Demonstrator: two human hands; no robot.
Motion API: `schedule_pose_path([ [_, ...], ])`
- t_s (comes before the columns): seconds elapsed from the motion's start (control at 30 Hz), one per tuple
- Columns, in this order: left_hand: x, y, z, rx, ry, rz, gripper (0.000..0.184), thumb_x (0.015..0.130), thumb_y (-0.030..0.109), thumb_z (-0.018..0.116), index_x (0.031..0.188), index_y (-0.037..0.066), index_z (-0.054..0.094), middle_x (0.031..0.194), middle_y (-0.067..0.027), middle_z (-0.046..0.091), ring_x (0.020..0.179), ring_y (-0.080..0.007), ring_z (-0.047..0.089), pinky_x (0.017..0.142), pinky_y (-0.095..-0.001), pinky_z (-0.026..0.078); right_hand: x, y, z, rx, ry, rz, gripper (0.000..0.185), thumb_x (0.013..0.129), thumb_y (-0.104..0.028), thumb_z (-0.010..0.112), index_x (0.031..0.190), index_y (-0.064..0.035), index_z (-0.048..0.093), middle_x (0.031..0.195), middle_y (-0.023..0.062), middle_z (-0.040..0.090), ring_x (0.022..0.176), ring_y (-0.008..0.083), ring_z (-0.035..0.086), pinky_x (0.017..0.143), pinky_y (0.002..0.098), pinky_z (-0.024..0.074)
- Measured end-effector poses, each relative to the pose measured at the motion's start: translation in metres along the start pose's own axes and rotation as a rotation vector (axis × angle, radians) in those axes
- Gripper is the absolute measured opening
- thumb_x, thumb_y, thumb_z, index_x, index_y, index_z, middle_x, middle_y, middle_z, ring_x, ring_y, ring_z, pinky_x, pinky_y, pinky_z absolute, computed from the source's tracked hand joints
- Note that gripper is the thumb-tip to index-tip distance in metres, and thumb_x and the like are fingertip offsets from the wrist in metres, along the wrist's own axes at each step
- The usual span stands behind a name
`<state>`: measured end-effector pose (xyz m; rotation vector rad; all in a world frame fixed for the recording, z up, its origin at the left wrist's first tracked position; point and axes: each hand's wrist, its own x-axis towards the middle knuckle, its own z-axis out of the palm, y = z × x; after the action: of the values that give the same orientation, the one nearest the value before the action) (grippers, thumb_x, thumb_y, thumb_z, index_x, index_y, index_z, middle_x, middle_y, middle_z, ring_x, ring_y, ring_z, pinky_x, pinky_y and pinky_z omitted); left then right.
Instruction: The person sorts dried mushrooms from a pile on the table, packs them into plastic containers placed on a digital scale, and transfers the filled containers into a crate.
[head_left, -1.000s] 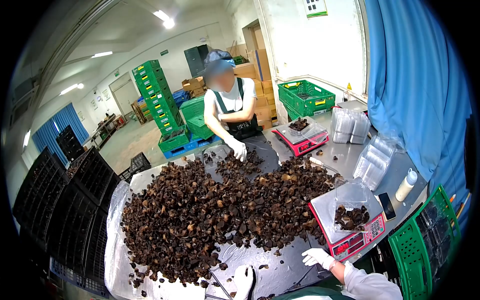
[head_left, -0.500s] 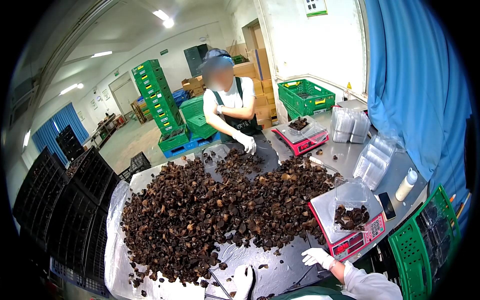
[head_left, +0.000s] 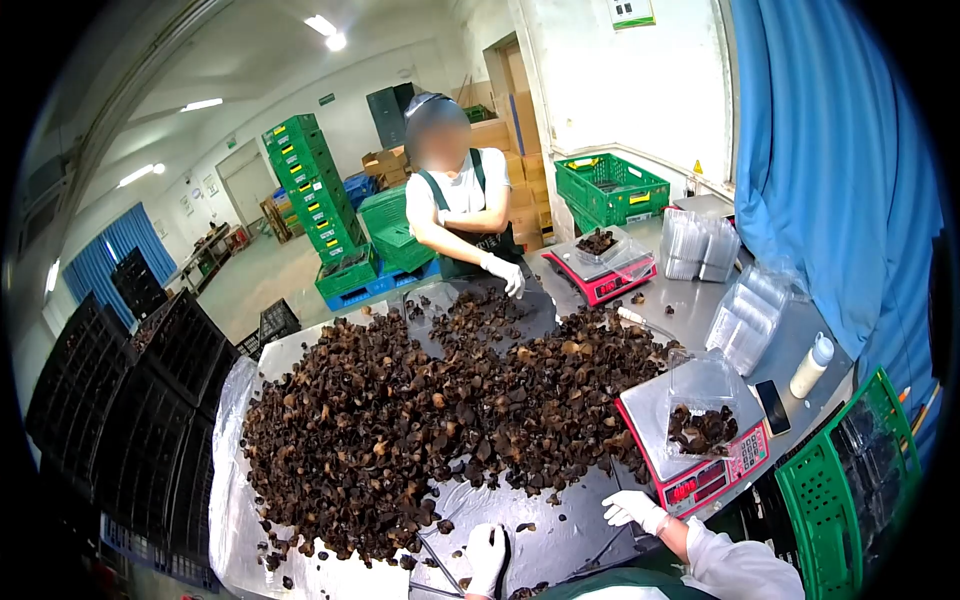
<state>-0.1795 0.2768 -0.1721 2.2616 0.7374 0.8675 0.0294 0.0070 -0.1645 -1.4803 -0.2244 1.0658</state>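
Observation:
My left hand (head_left: pixel 486 556), in a white glove, rests at the near edge of the table with its fingers curled in. Nothing shows in it. My right hand (head_left: pixel 634 510), also gloved, is held with fingers stretched out to the left, beside the near corner of a red and silver scale (head_left: pixel 652 408); it holds nothing. On that scale sits an open clear plastic box (head_left: pixel 684 385) with dark dried mushroom pieces (head_left: pixel 703 432) inside. A large heap of similar dark, dried mushroom-like pieces (head_left: pixel 430 430) spreads over the table beyond my hands.
Across the table stands a person whose gloved hand (head_left: pixel 503 274) is over the heap's far end. A second scale (head_left: pixel 607 283), stacked clear boxes (head_left: pixel 752 318), a phone (head_left: pixel 772 408) and a white bottle (head_left: pixel 812 367) are on the right. Black crates (head_left: pixel 85 400) line the left.
My left hand has shifted slightly up onto the table, while my right hand barely moves. The other person's gloved hand has moved a little up and to the right.

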Motion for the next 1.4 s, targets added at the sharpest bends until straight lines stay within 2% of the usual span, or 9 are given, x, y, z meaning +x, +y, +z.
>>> schedule_pose_path([
  [0.13,0.008,-0.003,-0.004,-0.176,-0.046,-0.133,0.013,0.086,0.015,0.061,0.081,0.003,0.063,0.075,-0.0095,0.063,0.072,-0.0225,0.061,0.069,-0.0330,0.048,-0.013,-0.054,0.054,0.104,-0.177,0.050,0.028,0.095,-0.027,0.052,0.109,-0.0049,0.063,0.093,0.0070,0.067,0.082,0.0147,0.064,0.071,0.0239,0.0511],
  [0.2,0.034,0.001,-0.012,-0.836,-0.328,-0.670,0.013,0.089,0.015,0.060,0.088,0.002,0.064,0.079,-0.0066,0.066,0.077,-0.0184,0.062,0.071,-0.0307,0.049,-0.015,-0.145,0.079,0.113,-0.343,-0.277,0.034,0.091,-0.030,0.058,0.112,-0.0022,0.058,0.087,0.0014,0.063,0.074,0.0103,0.060,0.066,0.0244,0.0492],
  [0.4,0.087,0.230,-0.044,-0.600,-1.174,0.292,0.056,0.090,0.030,0.060,0.135,0.001,0.041,0.130,-0.0138,0.051,0.119,-0.0209,0.049,0.099,-0.0335,0.040,0.032,-0.426,0.027,-0.205,0.110,-1.269,0.017,0.092,-0.022,0.052,0.098,-0.0070,0.058,0.083,0.0001,0.061,0.073,0.0102,0.057,0.066,0.0227,0.0465],
  [0.43,0.078,0.258,-0.039,-0.884,-1.308,0.189,0.065,0.090,0.034,0.060,0.140,0.003,0.032,0.138,-0.0137,0.044,0.126,-0.0221,0.042,0.103,-0.0354,0.035,0.049,-0.446,0.015,0.447,0.207,-1.165,0.023,0.093,-0.025,0.050,0.104,-0.0069,0.058,0.086,0.0029,0.063,0.077,0.0135,0.060,0.070,0.0251,0.0498],
  [0.57,0.077,0.338,-0.032,-1.910,-1.211,-0.452,0.096,0.082,0.058,0.057,0.146,0.002,0.013,0.150,-0.0148,0.023,0.137,-0.0261,0.027,0.112,-0.0390,0.026,0.077,-0.505,-0.030,1.090,0.366,-1.026,0.031,0.087,-0.034,0.057,0.109,-0.0122,0.058,0.101,0.0014,0.063,0.088,0.0171,0.060,0.079,0.0357,0.0516],
  [0.67,0.050,0.344,-0.029,-1.901,-1.507,-0.730,0.088,0.085,0.052,0.058,0.146,0.003,0.018,0.147,-0.0104,0.031,0.135,-0.0232,0.032,0.112,-0.0384,0.027,0.073,-0.521,-0.046,1.109,0.420,-1.050,0.028,0.088,-0.034,0.054,0.107,-0.0135,0.059,0.098,0.0014,0.064,0.085,0.0176,0.061,0.077,0.0365,0.0526],
  [0.87,0.019,0.373,-0.071,-1.444,-1.866,-0.371,0.094,0.078,0.056,0.067,0.144,0.004,0.025,0.141,-0.0091,0.040,0.128,-0.0191,0.039,0.107,-0.0307,0.030,0.035,-0.546,-0.161,0.994,0.389,-1.248,0.026,0.091,-0.029,0.040,0.080,-0.0170,0.061,0.072,0.0014,0.067,0.066,0.0196,0.065,0.065,0.0394,0.0555],
  [0.93,0.017,0.385,-0.065,-1.312,-1.816,-0.070,0.094,0.080,0.055,0.066,0.144,0.001,0.023,0.141,-0.0119,0.039,0.127,-0.0197,0.040,0.106,-0.0308,0.030,0.015,-0.554,-0.176,1.130,0.636,-1.188,0.027,0.091,-0.031,0.038,0.085,-0.0161,0.061,0.075,0.0016,0.068,0.070,0.0195,0.066,0.070,0.0395,0.0553],
  [1.4,0.041,0.382,-0.054,-1.588,-1.331,-0.335,0.059,0.087,0.036,0.065,0.130,0.003,0.042,0.118,-0.0085,0.058,0.103,-0.0179,0.058,0.087,-0.0304,0.046,0.049,-0.490,-0.204,1.215,0.609,-1.103,0.037,0.093,-0.040,0.035,0.097,-0.0124,0.059,0.092,0.0027,0.068,0.083,0.0211,0.065,0.073,0.0439,0.0551],
])
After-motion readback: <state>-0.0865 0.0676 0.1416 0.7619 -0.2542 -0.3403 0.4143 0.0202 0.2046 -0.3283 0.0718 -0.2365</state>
